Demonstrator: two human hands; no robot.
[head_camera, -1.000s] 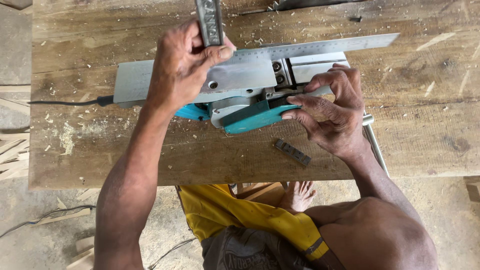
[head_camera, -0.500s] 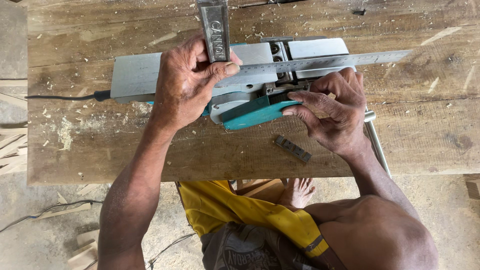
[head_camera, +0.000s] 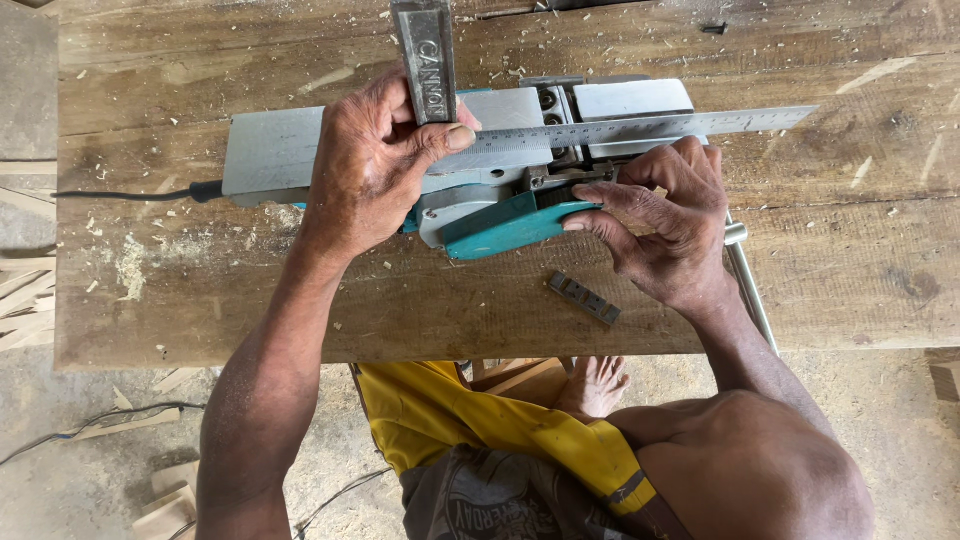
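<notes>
A power planer (head_camera: 470, 170) lies upside down on a wooden workbench (head_camera: 400, 300), near the middle of the top. Its flat grey metal sole faces up. The sole is long and comes in two parts, with a gap between them where some small round parts show. Under the sole the body is grey, with a blue-green handle part sticking out toward the person. A black cord (head_camera: 120, 194) runs out of its left end, across the bench.

A steel try square (head_camera: 600, 125) rests on the planer. Its thin ruler blade lies flat across the sole and pokes out past the right end. Its thick dark stock stands up and away from the person.

The left hand (head_camera: 375, 165) sits on top of the sole. Its fingers are curled around the square's stock, with the thumb pressed along the ruler blade. The right hand (head_camera: 665, 225) is at the right end of the planer. Its fingers are bent and close together, touching the planer's side and the blue-green part.

A small dark metal bar (head_camera: 583, 298) lies on the bench just below the right hand. A thin metal rod (head_camera: 752, 290) lies beside the wrist. Wood chips are scattered on the bench.
</notes>
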